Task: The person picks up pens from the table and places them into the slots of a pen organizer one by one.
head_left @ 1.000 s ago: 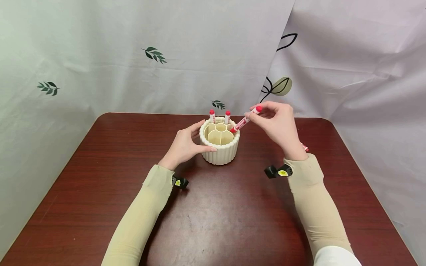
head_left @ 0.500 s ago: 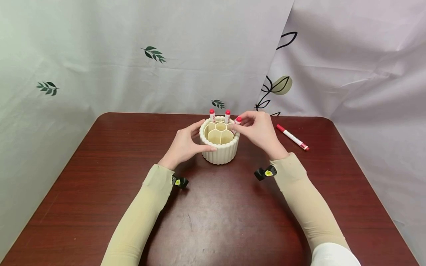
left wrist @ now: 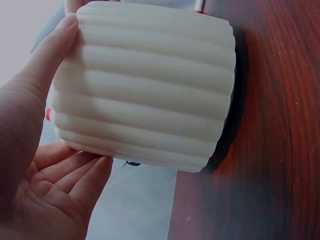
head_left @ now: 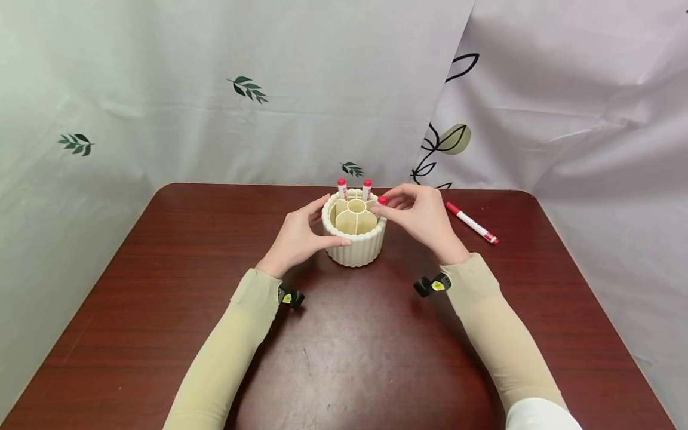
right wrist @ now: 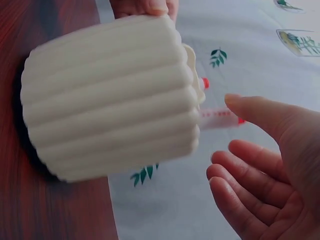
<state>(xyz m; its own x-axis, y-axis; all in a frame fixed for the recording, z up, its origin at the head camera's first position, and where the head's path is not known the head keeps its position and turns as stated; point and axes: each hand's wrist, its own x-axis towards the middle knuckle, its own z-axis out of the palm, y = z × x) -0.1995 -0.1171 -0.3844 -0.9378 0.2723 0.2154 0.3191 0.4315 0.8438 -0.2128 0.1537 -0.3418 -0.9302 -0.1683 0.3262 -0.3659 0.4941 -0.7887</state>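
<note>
The cream ribbed pen organizer (head_left: 355, 249) stands upright on the dark red table (head_left: 333, 340), near the middle of the far edge. The left hand (head_left: 294, 240) grasps it close to the rim. The right hand (head_left: 423, 218) is released, its thumb and fingers apart around a red-ended marker (head_left: 382, 200) in the organizer. Two similar markers (head_left: 342, 190) stand in the back compartments; a loose marker (head_left: 472, 223) lies toward the table's far right corner.

The left grip (head_left: 292, 239) holds a cream pen holder (head_left: 355, 249); the right grip (head_left: 424, 218) is at a red-ended marker (head_left: 381, 201) inside. Two more markers (head_left: 342, 189) (head_left: 367, 190) stand between the grips; a fourth marker (head_left: 472, 223) lies right of both.
</note>
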